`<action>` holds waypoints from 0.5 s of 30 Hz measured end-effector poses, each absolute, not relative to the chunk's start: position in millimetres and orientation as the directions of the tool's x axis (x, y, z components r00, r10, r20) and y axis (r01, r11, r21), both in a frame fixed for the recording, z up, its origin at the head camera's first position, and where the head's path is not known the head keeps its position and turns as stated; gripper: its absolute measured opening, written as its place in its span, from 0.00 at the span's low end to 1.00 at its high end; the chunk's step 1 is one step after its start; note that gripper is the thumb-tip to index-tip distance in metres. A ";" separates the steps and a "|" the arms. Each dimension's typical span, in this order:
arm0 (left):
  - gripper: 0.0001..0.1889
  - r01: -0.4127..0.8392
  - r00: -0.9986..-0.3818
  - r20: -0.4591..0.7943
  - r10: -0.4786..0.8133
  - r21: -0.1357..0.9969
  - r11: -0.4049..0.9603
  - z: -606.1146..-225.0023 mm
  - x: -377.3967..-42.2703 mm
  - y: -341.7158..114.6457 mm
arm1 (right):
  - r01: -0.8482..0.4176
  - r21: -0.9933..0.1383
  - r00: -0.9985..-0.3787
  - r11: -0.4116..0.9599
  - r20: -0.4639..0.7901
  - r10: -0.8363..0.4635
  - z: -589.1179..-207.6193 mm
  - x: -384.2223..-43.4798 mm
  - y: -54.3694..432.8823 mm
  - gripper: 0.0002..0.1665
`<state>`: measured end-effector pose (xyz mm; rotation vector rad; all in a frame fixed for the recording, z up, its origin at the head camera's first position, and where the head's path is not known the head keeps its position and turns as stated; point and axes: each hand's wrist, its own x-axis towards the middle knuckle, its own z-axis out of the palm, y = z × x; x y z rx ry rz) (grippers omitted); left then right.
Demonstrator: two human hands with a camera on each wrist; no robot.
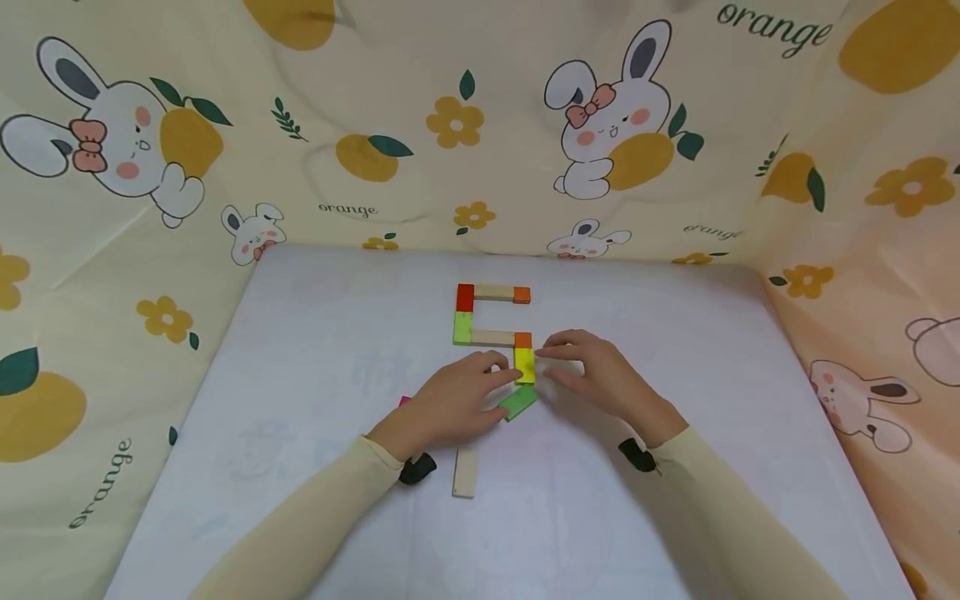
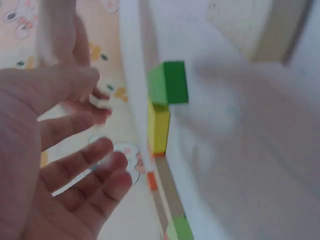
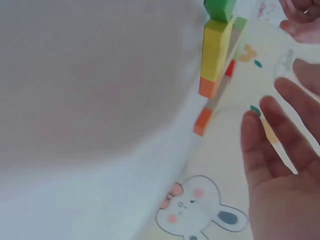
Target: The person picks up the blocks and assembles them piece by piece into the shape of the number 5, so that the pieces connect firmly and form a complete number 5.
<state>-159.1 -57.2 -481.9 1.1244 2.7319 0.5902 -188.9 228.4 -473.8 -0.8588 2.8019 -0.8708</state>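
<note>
My left hand (image 1: 459, 398) hovers at the left of a yellow block (image 1: 524, 365) and a green block (image 1: 517, 403), its fingers loosely bent. In the left wrist view nothing lies between those fingers. On the yellow block's other side, my right hand (image 1: 600, 371) has relaxed fingers, with nothing held in the right wrist view. The green block lies slanted at the yellow block's near end. An orange cube (image 1: 522, 340) meets the yellow block's far end, and a wooden block (image 1: 492, 337) runs left from it to a lime-green block (image 1: 463, 328).
Beyond the lime-green block, a red block (image 1: 465, 297), another wooden block (image 1: 493, 292) and a second orange cube (image 1: 522, 295) continue the line. A loose wooden block (image 1: 465, 473) lies nearer. A pink piece (image 1: 406, 401) is mostly hidden by my left arm. Patterned cloth (image 1: 420, 192) surrounds the white table (image 1: 322, 333).
</note>
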 end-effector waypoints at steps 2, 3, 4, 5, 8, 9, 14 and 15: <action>0.30 0.634 -0.715 0.020 0.699 0.439 0.636 -478.7 -153.4 -68.1 | -0.515 -0.518 -0.819 0.684 0.060 -0.571 -471.8 -179.7 230.7 0.21; 0.30 0.632 -0.710 0.014 0.704 0.455 0.627 -477.9 -149.8 -73.2 | -0.531 -0.505 -0.806 0.681 0.050 -0.590 -471.4 -175.1 231.8 0.21; 0.30 0.630 -0.703 0.006 0.711 0.471 0.618 -477.8 -146.0 -77.8 | -0.546 -0.495 -0.793 0.676 0.044 -0.608 -471.3 -171.0 232.5 0.21; 0.30 0.632 -0.692 -0.002 0.722 0.482 0.607 -478.6 -141.7 -82.0 | -0.562 -0.487 -0.778 0.668 0.038 -0.627 -471.5 -167.1 233.0 0.22; 0.31 0.637 -0.660 -0.038 0.751 0.502 0.585 -483.1 -127.8 -92.5 | -0.603 -0.470 -0.741 0.645 0.030 -0.671 -473.1 -158.6 233.1 0.22; 0.31 0.637 -0.653 -0.053 0.756 0.501 0.586 -485.4 -123.6 -95.0 | -0.611 -0.468 -0.733 0.638 0.031 -0.680 -473.8 -156.5 232.9 0.21; 0.34 0.635 -0.643 -0.109 0.758 0.478 0.607 -492.7 -108.4 -102.7 | -0.638 -0.453 -0.709 0.623 0.029 -0.705 -477.4 -150.4 231.6 0.21; 0.34 0.635 -0.643 -0.115 0.757 0.472 0.611 -493.0 -106.7 -104.1 | -0.644 -0.447 -0.705 0.621 0.031 -0.709 -477.6 -150.1 231.4 0.21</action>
